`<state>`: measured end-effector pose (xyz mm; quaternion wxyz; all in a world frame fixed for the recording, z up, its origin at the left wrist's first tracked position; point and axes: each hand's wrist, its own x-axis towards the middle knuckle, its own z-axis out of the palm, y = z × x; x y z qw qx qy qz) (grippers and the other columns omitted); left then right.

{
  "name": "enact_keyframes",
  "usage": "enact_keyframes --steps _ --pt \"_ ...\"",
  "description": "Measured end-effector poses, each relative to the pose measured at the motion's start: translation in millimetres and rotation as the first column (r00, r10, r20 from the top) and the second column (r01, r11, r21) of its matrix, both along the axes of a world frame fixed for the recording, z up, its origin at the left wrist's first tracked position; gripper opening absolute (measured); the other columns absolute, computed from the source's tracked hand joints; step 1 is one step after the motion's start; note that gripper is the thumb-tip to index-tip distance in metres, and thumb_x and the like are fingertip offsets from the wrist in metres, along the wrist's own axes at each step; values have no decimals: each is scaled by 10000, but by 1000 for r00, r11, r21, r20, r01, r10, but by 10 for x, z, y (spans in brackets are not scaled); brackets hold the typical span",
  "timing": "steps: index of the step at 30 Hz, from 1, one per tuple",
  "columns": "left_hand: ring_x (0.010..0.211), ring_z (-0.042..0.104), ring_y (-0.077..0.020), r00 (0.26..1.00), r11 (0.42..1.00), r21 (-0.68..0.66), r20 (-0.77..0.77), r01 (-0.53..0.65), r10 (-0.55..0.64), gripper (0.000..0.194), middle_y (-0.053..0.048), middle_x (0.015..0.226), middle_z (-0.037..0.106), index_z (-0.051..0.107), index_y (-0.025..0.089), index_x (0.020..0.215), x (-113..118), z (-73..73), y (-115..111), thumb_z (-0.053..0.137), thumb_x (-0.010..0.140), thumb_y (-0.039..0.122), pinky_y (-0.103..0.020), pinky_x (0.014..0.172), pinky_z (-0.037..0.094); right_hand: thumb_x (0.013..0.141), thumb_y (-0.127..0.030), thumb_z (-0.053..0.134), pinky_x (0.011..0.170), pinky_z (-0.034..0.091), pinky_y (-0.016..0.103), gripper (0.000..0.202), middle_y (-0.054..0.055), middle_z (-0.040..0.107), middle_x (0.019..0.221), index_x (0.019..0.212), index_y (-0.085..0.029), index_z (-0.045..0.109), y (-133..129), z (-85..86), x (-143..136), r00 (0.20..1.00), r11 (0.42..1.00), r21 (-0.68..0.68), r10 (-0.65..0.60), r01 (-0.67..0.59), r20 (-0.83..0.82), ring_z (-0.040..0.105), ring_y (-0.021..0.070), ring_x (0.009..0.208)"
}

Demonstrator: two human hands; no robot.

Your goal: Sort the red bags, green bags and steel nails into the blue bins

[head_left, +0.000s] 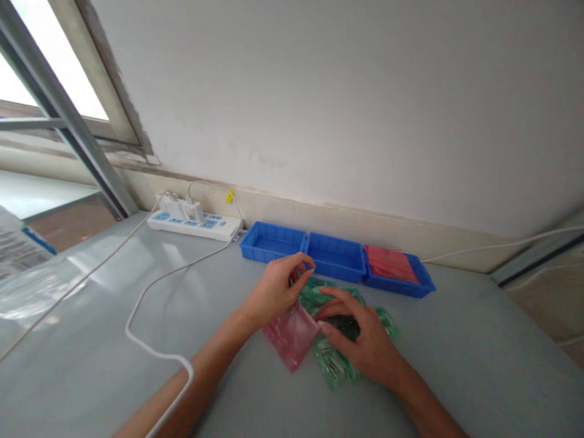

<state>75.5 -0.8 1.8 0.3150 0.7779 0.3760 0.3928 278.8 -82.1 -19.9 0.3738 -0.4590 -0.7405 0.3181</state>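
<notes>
My left hand [283, 286] is above the pink plastic bag [292, 337], thumb and forefinger pinched together; whatever sits between the tips is too small to make out. On the bag's right edge, the thumb and a finger of my right hand [360, 334] close on the plastic, while its forefinger arches above. Under and around my right hand lie several green plastic bags [335, 362] with thin metallic pieces showing through. Dark pieces [344, 325] are partly hidden by that hand.
Behind my hands three blue trays stand in a row: a left tray [272, 241], a middle tray [335, 255] and a right tray [422, 280] with red bags [392, 263] in it. A power strip [196, 225] lies by the wall. A white cable [137, 310] crosses my left forearm.
</notes>
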Motion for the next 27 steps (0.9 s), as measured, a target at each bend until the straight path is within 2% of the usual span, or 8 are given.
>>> enact_keyframes --steps 2,5,8,11,15,18,23,27 --pt "580 544 -97 996 997 80 -84 -5 12 168 6 783 657 673 199 1039 29 -56 -14 540 964 272 -205 584 427 940 -333 653 982 527 380 448 22 780 1001 1370 -280 541 -5 6 16 1000 1000 14 -7 7 -2 733 201 993" --pt "560 540 -94 996 995 53 -17 -83 84 182 12 774 652 674 201 1049 115 -97 -45 537 965 287 -200 566 417 958 -338 630 967 534 368 424 42 771 1072 1373 -286 562 -22 44 50 1000 998 59 4 -5 19 727 195 999" --pt "553 561 -100 951 966 -105 181 -235 251 171 25 727 616 673 187 1005 197 -75 -64 580 927 308 -199 552 433 954 -337 633 1007 518 384 383 68 727 1243 1335 -295 625 -45 101 70 995 990 125 53 -63 81 683 218 1131" --pt "618 621 -137 886 917 -265 279 -299 370 210 6 698 636 671 169 974 225 -19 -58 627 891 357 -201 544 448 931 -347 667 1022 512 399 300 62 750 1201 1223 -293 711 -58 118 69 994 986 151 61 -74 89 647 250 1206" --pt "532 560 -113 840 869 -390 320 -306 439 293 -6 688 658 659 153 979 216 32 -44 641 884 429 -190 477 393 898 -370 712 885 571 357 186 51 784 1024 1046 -276 772 -22 51 79 997 996 61 -67 68 -31 725 225 966" --pt "501 510 -99 871 886 -410 330 -216 365 398 10 647 626 674 154 976 219 39 -57 623 890 539 -180 438 344 835 -404 778 751 603 324 237 50 780 969 1019 -255 761 49 13 112 946 975 -52 -222 216 -237 734 210 829" --pt "540 574 -114 922 855 -483 387 189 15 499 -19 739 691 696 137 933 265 28 -132 778 742 590 -200 465 457 757 -421 841 690 624 320 382 57 773 1003 1075 -246 720 155 66 173 821 940 -151 -341 306 -457 739 218 810" --pt "557 615 -115 888 836 -479 459 269 -23 429 -26 730 711 683 138 828 324 9 -186 803 735 539 -210 522 510 765 -428 833 715 627 319 422 52 772 963 1125 -253 700 177 101 195 784 924 -146 -377 353 -494 744 216 826"
